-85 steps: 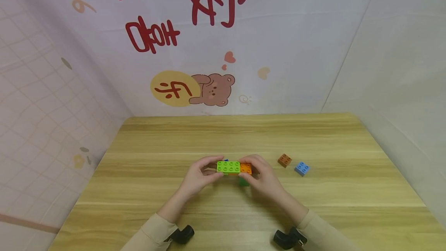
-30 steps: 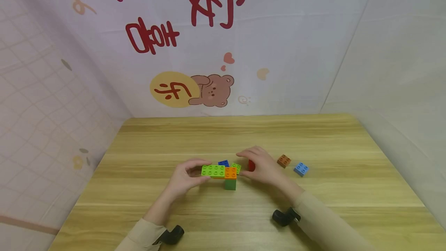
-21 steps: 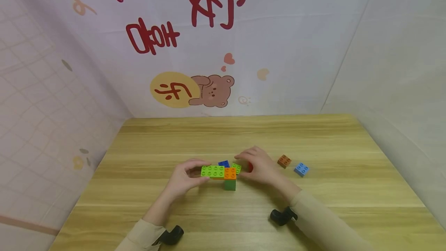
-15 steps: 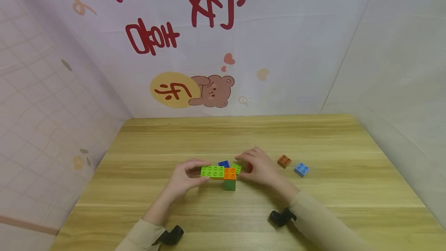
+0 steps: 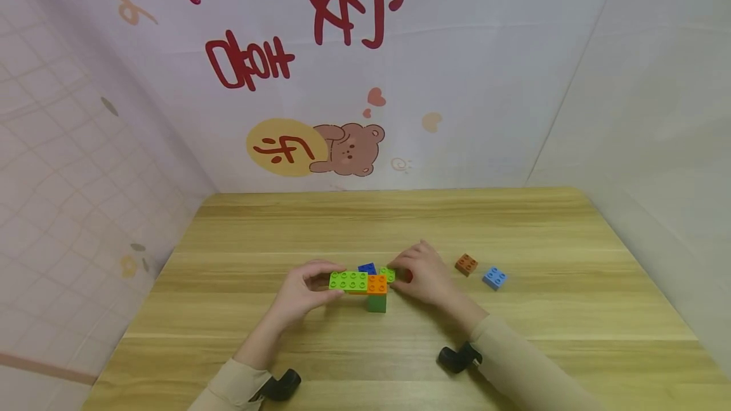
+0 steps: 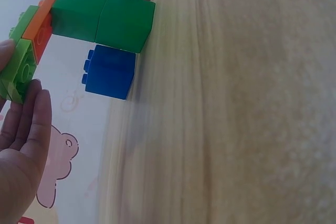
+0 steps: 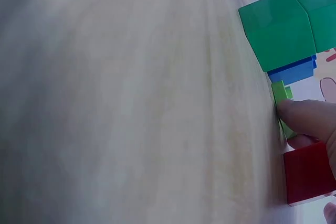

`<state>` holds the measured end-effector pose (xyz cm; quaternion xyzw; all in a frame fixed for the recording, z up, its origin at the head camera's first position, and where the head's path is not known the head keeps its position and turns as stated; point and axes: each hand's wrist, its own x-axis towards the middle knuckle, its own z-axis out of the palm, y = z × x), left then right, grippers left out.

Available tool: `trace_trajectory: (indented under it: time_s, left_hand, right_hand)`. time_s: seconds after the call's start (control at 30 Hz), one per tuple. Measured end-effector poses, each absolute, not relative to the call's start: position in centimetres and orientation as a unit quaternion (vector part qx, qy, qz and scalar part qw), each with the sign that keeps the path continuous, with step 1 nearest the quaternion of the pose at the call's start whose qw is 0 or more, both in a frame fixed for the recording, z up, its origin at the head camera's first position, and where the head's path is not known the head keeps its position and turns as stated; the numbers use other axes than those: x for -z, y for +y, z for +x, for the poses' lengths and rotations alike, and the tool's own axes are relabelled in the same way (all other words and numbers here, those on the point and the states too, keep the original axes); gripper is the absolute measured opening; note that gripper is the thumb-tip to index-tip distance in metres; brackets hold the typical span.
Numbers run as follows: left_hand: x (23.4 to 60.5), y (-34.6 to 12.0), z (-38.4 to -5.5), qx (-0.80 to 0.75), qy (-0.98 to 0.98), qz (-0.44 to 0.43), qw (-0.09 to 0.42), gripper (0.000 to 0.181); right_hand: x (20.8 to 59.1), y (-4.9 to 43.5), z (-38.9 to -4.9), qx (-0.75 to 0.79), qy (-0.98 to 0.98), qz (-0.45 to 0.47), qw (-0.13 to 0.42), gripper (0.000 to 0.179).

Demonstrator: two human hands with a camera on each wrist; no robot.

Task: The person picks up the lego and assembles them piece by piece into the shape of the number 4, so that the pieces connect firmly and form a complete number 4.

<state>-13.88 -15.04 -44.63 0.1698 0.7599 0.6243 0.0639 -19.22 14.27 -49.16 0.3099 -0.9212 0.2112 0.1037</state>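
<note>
My left hand (image 5: 294, 290) pinches the left end of a built piece by its long lime-green building block (image 5: 348, 281). An orange block (image 5: 377, 283) lies below that one, on top of two stacked green blocks (image 6: 102, 19) standing on the table. Another lime-green block (image 6: 23, 66) hangs under the held end. Right of the build, my right hand (image 5: 422, 271) has thumb and fingers on a small, low lime-green block (image 7: 280, 92), seemingly pinching it. A red block (image 7: 307, 174) stands beside those fingers, hidden from the head view. A dark blue block (image 5: 367, 267) sits behind the build.
Farther right on the wooden table (image 5: 274, 227) lie a brown block (image 5: 466, 264) and a light blue block (image 5: 494, 278). A printed cloth (image 5: 468, 68) hangs behind the table's far edge.
Earlier both hands held the build; my right hand has let go of it, and the build now sits farther left. Lately the right hand has shifted slightly left onto the small lime-green block.
</note>
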Motion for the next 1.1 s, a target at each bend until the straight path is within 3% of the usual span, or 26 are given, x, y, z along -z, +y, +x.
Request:
trace_trajectory:
  time_s: [0.7, 1.1]
  left_hand:
    - [44.8, -14.5, -14.0, -0.634, 0.751, 0.173, 0.064, 0.04]
    - [44.8, -14.0, -14.2, -0.629, 0.755, 0.177, 0.055, 0.039]
  right_hand:
    - [45.3, 16.1, -17.6, -0.381, -0.883, 0.258, 0.097, 0.031]
    - [43.0, 15.3, -15.7, -0.401, -0.852, 0.319, 0.104, 0.036]
